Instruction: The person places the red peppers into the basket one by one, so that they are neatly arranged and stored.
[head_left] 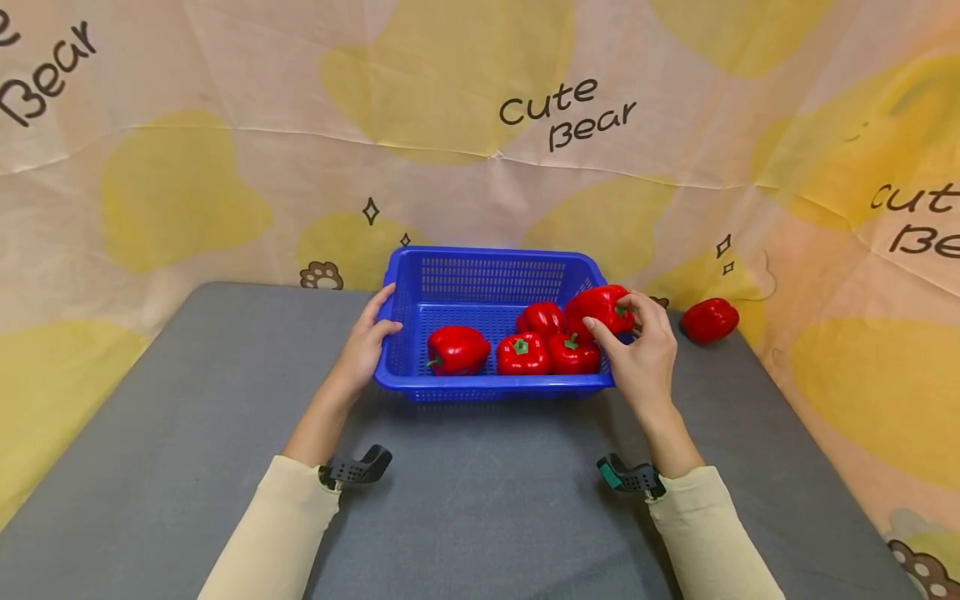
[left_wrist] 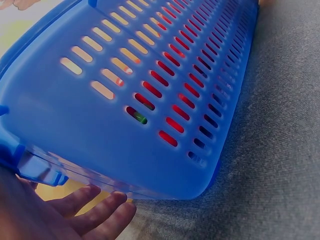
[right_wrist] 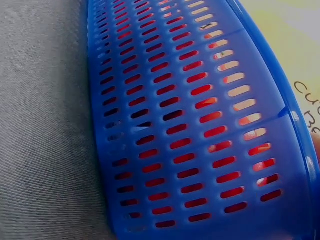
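A blue slotted plastic basket [head_left: 487, 382] sits on the grey table in the head view. My left hand [head_left: 360, 352] grips its left end, thumb on the rim; in the left wrist view, fingers [left_wrist: 107, 212] reach along the outside of the basket's end wall. At the basket's right end, my right hand [head_left: 649, 354] pinches a red bell pepper [head_left: 588, 310] near its green stem, over other peppers. Beneath and beside it lie red bell peppers, among them one at front centre [head_left: 522, 357]. Another bell pepper [head_left: 458, 350] lies apart in the left half. The right wrist view mostly shows the slotted basket wall [right_wrist: 195, 150].
One more red bell pepper [head_left: 709, 321] lies on the grey table [head_left: 480, 517], to the right of the basket near the back edge. A printed yellow and cream cloth [head_left: 450, 100] hangs behind the table and along its sides.
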